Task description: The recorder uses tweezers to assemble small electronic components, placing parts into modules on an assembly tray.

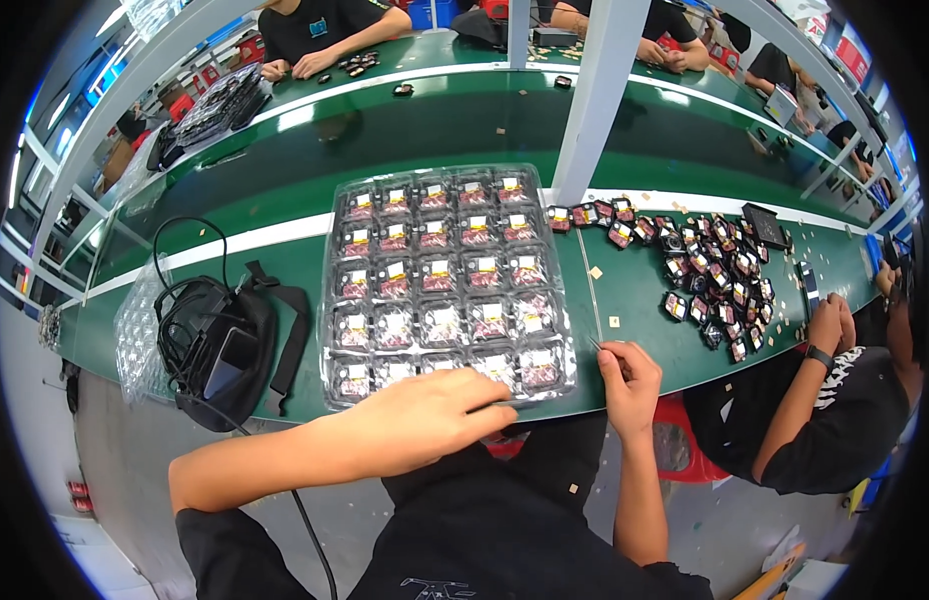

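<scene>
A clear plastic blister tray (330, 300) lies on the green workbench in front of me, its pockets filled with small square black units (440, 275) bearing red and yellow labels. My left hand (440, 410) rests palm down over the tray's near edge, fingers stretched out, covering part of the front row. What lies under its fingers is hidden. Just right of the tray, my right hand (632, 385) is closed in a pinch on slim metal tweezers (595, 344), whose tip points toward the tray.
A pile of similar units (720, 280) spreads to the right, with small tan chips (615, 322) scattered about. A black bag with cables (225, 350) stands left. A white post (595, 110) rises behind the tray. A co-worker's hand (833, 325) is at the right; others work across the belt.
</scene>
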